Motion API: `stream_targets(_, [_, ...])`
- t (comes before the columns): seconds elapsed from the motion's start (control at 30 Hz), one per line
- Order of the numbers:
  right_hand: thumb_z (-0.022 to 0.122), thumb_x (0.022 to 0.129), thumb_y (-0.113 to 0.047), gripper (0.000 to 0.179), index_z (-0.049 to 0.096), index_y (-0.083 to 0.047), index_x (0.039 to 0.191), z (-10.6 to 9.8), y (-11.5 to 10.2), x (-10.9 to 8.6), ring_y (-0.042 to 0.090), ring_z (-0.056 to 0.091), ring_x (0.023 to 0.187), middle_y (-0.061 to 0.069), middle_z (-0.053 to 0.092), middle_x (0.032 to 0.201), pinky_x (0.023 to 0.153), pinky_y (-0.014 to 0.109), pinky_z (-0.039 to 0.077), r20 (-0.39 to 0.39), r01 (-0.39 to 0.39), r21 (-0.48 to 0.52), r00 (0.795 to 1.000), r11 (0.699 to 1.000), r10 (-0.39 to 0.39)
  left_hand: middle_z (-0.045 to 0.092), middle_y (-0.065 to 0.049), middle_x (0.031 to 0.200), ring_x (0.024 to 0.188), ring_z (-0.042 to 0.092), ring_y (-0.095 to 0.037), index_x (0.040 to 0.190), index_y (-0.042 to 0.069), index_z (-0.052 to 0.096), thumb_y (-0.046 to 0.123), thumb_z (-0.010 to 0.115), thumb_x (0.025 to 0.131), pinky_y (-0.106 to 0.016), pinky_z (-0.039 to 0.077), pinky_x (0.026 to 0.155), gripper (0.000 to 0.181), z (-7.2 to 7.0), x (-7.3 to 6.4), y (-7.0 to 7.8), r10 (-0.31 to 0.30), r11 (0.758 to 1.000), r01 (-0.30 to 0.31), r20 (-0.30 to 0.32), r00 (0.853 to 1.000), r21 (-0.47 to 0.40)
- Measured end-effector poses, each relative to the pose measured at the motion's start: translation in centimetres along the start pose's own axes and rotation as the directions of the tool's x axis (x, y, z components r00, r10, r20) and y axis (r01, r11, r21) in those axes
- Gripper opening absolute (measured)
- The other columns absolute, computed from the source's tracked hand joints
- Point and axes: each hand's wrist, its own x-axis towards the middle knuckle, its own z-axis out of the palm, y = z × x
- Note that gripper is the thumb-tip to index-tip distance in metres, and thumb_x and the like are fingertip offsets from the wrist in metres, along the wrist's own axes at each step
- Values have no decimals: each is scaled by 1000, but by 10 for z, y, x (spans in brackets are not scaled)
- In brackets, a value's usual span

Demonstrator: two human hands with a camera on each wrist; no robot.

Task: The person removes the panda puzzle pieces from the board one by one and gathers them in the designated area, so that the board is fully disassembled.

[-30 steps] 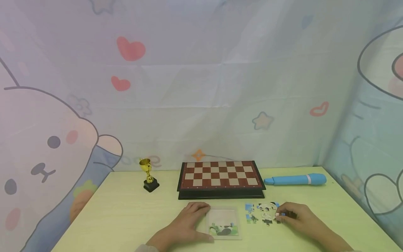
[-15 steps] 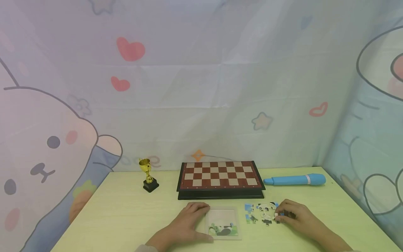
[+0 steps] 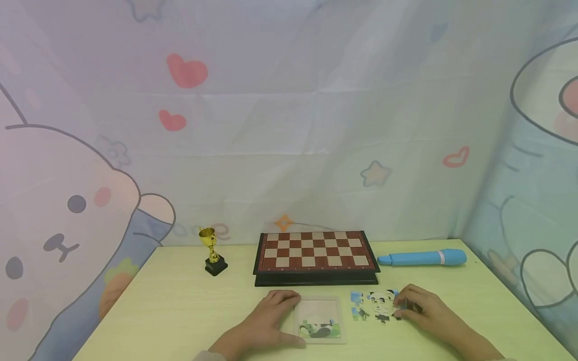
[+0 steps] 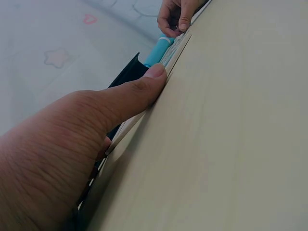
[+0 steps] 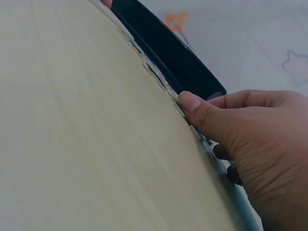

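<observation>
My left hand (image 3: 273,321) grips a pale square puzzle tray (image 3: 342,321) by its left side, thumb at the near corner and fingers at the far one. Joined panda jigsaw pieces (image 3: 320,330) fill the near part of the tray. In the left wrist view the thumb (image 4: 137,94) lies along the tray's edge. To the right, my right hand (image 3: 426,308) pinches a puzzle piece, mostly hidden by the fingers, low over the loose pieces (image 3: 382,315). The right wrist view shows thumb (image 5: 192,103) and forefinger close together at the row of pieces.
Behind the tray lies a black-sided chessboard box (image 3: 316,250) with a red and white top. A blue wand-shaped object (image 3: 424,257) lies at the back right. A gold trophy cup (image 3: 212,250) stands at the back left. A printed cloth (image 3: 271,125) hangs behind the table.
The pale puzzle piece seen between my right thumb and forefinger has turned and now barely shows. The right fingers have shifted slightly; my left hand and the tray have stayed put.
</observation>
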Motion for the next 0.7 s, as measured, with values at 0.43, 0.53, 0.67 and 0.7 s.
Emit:
stream_targets(0.43, [73, 93, -8, 19, 68, -20, 106, 56, -48, 39, 6, 56, 86, -8, 63, 102, 68, 20, 52, -61, 73, 68, 996, 995, -68, 39, 6, 153, 141, 32, -17, 152, 15, 46, 81, 61, 79, -51, 31, 117, 99, 3, 0, -2, -33, 999, 34, 12, 999, -33])
stream_targets(0.53, [70, 97, -20, 14, 67, -22, 110, 80, -71, 56, 6, 56, 98, -12, 61, 110, 80, 26, 55, 45, 67, 60, 997, 996, -70, 39, 3, 153, 141, 33, -18, 151, 13, 46, 79, 61, 80, -50, 32, 116, 99, 3, 0, -4, -25, 999, 25, 0, 1000, -32])
stream_targets(0.67, [68, 97, -35, 21, 67, -23, 114, 108, -91, 82, 4, 53, 108, -15, 59, 116, 91, 30, 53, 144, 33, -20, 989, 999, -29, 40, 1, 153, 140, 35, -20, 151, 11, 46, 78, 62, 81, -51, 35, 114, 98, 3, 1, -4, -20, 999, 20, -11, 1000, -27])
stream_targets(0.7, [68, 97, -37, 21, 67, -22, 113, 114, -94, 87, 4, 53, 107, -15, 59, 115, 91, 30, 52, 159, 40, -31, 987, 999, -35, 40, 1, 152, 140, 35, -20, 151, 12, 46, 78, 62, 81, -51, 35, 114, 98, 4, 1, -4, -24, 999, 24, -9, 1000, -32])
